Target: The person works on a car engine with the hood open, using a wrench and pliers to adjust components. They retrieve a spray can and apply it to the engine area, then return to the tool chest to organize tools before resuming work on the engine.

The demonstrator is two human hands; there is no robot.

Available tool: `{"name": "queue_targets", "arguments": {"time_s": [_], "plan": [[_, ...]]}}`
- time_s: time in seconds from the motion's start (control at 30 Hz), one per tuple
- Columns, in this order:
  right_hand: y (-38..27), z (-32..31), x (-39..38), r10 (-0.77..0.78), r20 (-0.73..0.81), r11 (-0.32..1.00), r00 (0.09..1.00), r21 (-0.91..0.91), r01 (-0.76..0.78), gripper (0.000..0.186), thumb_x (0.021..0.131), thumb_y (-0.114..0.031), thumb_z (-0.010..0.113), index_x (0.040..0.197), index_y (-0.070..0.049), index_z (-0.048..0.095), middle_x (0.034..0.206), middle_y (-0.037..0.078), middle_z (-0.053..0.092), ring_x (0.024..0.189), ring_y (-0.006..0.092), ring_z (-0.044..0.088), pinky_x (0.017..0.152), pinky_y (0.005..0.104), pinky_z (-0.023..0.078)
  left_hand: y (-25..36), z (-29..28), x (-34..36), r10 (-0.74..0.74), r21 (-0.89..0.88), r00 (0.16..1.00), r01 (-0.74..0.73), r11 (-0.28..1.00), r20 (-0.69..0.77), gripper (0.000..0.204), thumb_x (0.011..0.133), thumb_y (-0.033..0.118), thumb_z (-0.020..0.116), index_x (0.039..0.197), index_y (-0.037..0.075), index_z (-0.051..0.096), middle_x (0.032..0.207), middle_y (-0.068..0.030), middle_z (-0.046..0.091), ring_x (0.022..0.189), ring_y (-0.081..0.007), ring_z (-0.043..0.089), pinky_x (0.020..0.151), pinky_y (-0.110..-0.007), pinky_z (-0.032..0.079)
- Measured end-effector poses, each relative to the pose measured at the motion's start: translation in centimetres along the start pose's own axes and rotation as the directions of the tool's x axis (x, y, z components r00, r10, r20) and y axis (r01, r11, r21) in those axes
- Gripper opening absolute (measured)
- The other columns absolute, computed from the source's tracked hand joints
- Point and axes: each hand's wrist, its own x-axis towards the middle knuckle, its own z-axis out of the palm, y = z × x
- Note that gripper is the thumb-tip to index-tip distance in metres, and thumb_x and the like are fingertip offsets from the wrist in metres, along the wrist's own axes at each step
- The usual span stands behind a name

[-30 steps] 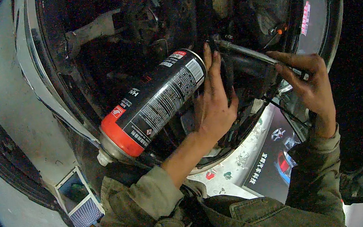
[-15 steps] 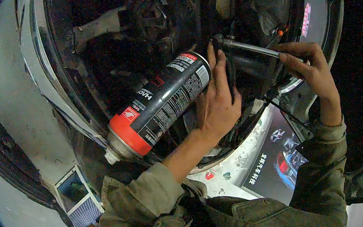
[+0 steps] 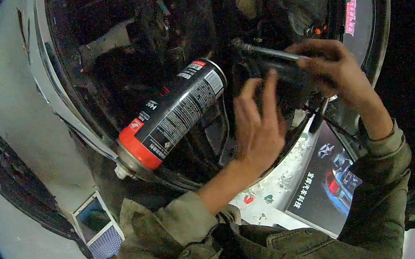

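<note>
A black spray can (image 3: 171, 116) with a red band and a white nozzle lies tilted on the rim of a dark engine bay (image 3: 153, 42). My left hand (image 3: 259, 125) is just right of the can's upper end, fingers spread and raised, with a small gap to the can. My right hand (image 3: 334, 69) is closed around the dark grip of a metal tool (image 3: 266, 53). The tool's silver shaft points left into the dark machinery. What the tool's tip touches is hidden in shadow.
White car bodywork (image 3: 16, 130) with a dark grille (image 3: 11, 183) curves along the left. A small blue and white box (image 3: 97, 231) sits below the can. On the paint-spotted floor (image 3: 274, 189), a dark poster showing a car (image 3: 331, 181) lies at lower right.
My left hand was wrapped around the can's upper end; now its fingers are open and off the can, which rests on the rim. The right hand has stayed on the tool.
</note>
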Motion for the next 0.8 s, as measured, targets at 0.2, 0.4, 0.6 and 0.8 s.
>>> {"name": "queue_targets", "arguments": {"time_s": [0.2,0.4,0.6,0.8], "plan": [[1.5,0.7,-0.2,-0.635,0.153,0.436,0.757,-0.738,0.515,0.043,0.079,-0.002,0.069,0.121,0.001,0.062,0.090,0.009,0.073,0.081,0.0272,0.072,0.074,0.0370,0.056,0.4,-0.2,5.5,0.230,0.041,0.972,-0.228,0.973,-0.053,0.053,0.085,-0.005,0.056,0.137,-0.002,0.045,0.137,-0.0226,0.049,0.126,-0.0443,0.044,0.110,-0.050,0.036],[1.1,-0.2,1.1,-0.160,0.012,0.971,0.987,-0.178,0.160,0.037,0.077,-0.006,0.066,0.113,-0.002,0.065,0.083,0.021,0.070,0.076,0.0359,0.071,0.067,0.0428,0.057,0.8,0.8,4.9,0.248,0.018,0.963,-0.248,0.969,-0.107,0.059,0.088,-0.006,0.054,0.145,-0.006,0.038,0.152,-0.0260,0.038,0.142,-0.0437,0.035,0.119,-0.046,0.029],[1.0,0.8,-0.1,-0.658,0.168,0.246,0.734,-0.873,0.421,0.021,0.076,-0.010,0.066,0.096,-0.007,0.072,0.075,0.022,0.068,0.075,0.0364,0.071,0.068,0.0440,0.058,2.2,-1.2,1.8,0.084,0.009,0.996,-0.084,0.996,-0.025,0.067,0.082,-0.006,0.056,0.146,-0.003,0.038,0.154,-0.0243,0.032,0.142,-0.0430,0.032,0.119,-0.044,0.028],[0.0,0.1,0.9,-0.234,-0.050,0.837,0.971,-0.519,0.175,0.043,0.074,-0.013,0.074,0.115,-0.004,0.071,0.070,0.018,0.068,0.067,0.0316,0.068,0.061,0.0428,0.050,2.9,-3.6,-2.4,0.149,0.073,0.986,-0.155,0.985,0.079,0.038,0.080,-0.002,0.057,0.118,-0.002,0.056,0.118,-0.0210,0.052,0.112,-0.0401,0.049,0.098,-0.045,0.043]]}}
